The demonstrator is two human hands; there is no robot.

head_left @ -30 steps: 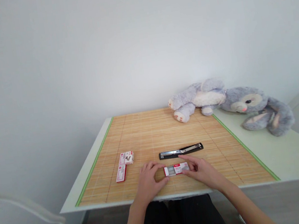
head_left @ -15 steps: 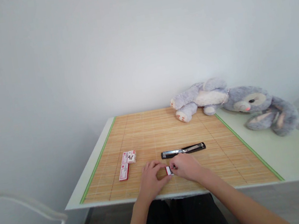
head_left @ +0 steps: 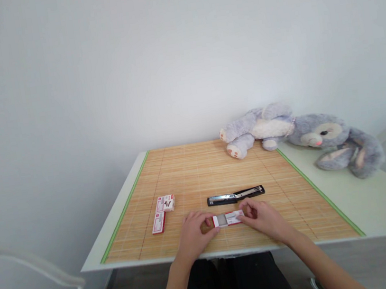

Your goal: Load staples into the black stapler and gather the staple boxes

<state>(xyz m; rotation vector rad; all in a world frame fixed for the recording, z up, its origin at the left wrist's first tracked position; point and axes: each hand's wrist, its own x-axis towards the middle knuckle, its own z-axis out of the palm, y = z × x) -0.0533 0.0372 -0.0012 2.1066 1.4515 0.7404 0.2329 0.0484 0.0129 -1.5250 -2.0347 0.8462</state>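
Left hand point(head_left: 193, 233) and right hand point(head_left: 264, 216) pinch opposite ends of a staple box point(head_left: 228, 218), lower centre, sleeve slid partway to expose staples; open stapler point(head_left: 235, 196) just behind.

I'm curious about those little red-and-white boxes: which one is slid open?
The small box held between the left hand and right hand, its tray pulled out sideways. The two boxes lying at the left on the bamboo mat are untouched.
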